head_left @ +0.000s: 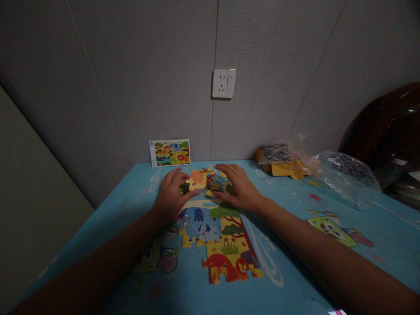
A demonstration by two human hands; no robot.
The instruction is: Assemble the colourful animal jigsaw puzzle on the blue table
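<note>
Between my two hands is a small pile of jigsaw puzzle pieces (197, 178), a peach and yellow one showing most clearly. My left hand (172, 190) curves round the left side of the pile, its thumb along the front edge. From the right, my right hand (238, 186) grips the other side, with fingers behind and thumb in front. Nearer to me lies a joined part of the puzzle (229, 240), with blue elephants, trees and orange-red lions. Its lower and left edges show open tabs and notches. The lowest pieces in the pile are hidden.
A picture card (170, 153) of the animal scene leans against the wall behind. At the back right lie an orange-yellow packet (282, 162) and a crumpled clear plastic bag (348, 177). A blue patterned cloth (288, 210) covers the table. A wall socket (224, 83) sits above.
</note>
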